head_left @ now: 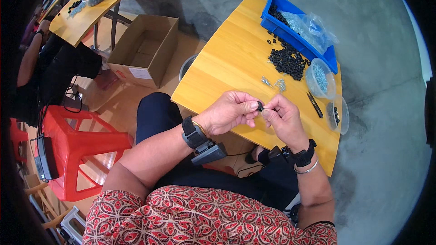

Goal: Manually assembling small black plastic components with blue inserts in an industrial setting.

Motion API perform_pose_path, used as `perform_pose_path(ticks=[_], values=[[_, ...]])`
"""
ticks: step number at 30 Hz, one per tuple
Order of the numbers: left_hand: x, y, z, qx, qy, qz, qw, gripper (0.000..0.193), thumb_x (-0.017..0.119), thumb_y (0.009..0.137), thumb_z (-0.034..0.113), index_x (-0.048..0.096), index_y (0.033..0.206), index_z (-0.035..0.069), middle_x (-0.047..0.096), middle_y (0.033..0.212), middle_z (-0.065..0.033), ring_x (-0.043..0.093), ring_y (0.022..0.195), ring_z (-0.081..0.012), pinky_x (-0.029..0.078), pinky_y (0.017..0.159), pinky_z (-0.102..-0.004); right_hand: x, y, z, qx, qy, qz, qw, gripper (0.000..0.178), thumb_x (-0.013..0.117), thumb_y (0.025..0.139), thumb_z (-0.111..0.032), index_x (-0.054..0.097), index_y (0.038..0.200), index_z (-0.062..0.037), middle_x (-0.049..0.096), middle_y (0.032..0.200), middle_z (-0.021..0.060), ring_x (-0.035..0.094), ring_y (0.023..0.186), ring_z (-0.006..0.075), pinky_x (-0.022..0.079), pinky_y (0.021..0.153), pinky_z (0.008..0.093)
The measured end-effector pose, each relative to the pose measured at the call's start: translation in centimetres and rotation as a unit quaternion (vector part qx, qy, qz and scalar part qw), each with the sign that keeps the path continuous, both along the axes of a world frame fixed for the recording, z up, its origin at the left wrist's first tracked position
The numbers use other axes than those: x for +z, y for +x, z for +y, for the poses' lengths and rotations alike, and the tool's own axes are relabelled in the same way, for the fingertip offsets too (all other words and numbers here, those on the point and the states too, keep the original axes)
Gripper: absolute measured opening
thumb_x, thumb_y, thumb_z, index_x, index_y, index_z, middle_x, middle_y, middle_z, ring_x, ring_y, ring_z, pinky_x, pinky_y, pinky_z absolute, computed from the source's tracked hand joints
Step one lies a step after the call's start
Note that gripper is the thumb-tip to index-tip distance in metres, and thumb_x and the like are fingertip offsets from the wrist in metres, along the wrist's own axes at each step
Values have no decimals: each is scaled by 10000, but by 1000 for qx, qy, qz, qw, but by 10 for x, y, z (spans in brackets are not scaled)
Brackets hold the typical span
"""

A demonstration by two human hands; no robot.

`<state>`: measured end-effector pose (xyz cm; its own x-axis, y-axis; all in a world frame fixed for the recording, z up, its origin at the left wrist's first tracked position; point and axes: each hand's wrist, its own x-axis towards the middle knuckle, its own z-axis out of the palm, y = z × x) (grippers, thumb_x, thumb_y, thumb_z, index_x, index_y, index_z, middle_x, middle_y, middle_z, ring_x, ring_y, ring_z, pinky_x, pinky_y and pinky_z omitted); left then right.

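Observation:
Above the near part of the yellow table, my left hand pinches a small round black part between thumb and forefinger. My right hand meets it from the other side, its thumb and forefinger pressed together at the part. Whether the right fingers also hold something tiny cannot be seen. Beyond my hands lie two little clusters of small silvery pieces. A heap of small black parts spreads just past them.
A blue bin with black parts and clear plastic bags stands at the far right. Near it are a tub of silvery pieces, tweezers and a clear tub. Leftward are a cardboard box, a red stool and another person's arm.

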<state>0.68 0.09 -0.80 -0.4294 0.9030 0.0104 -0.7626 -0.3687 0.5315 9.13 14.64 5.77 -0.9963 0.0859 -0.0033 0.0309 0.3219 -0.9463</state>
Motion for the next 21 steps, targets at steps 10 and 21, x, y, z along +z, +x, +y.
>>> perform_pose_path(ticks=[10, 21], values=[[2, 0, -2, -1, -4, 0, 1000, 147, 534, 845, 116, 576, 923, -1, 606, 789, -63, 583, 687, -117, 510, 599, -239, -11, 5, -5, -23, -148, -27, 988, 94, 555, 829, -84, 486, 782, -40, 525, 635, 19, 487, 549, 76, 414, 516, 207], [2, -3, -3, -44, 2, 14, 999, 165, 548, 843, 146, 577, 923, 4, 583, 755, -37, 553, 644, -105, 478, 569, -224, -8, 6, -3, 3, -126, -21, 992, 78, 521, 851, -92, 499, 908, -45, 506, 780, 22, 498, 668, 76, 439, 550, 196]])
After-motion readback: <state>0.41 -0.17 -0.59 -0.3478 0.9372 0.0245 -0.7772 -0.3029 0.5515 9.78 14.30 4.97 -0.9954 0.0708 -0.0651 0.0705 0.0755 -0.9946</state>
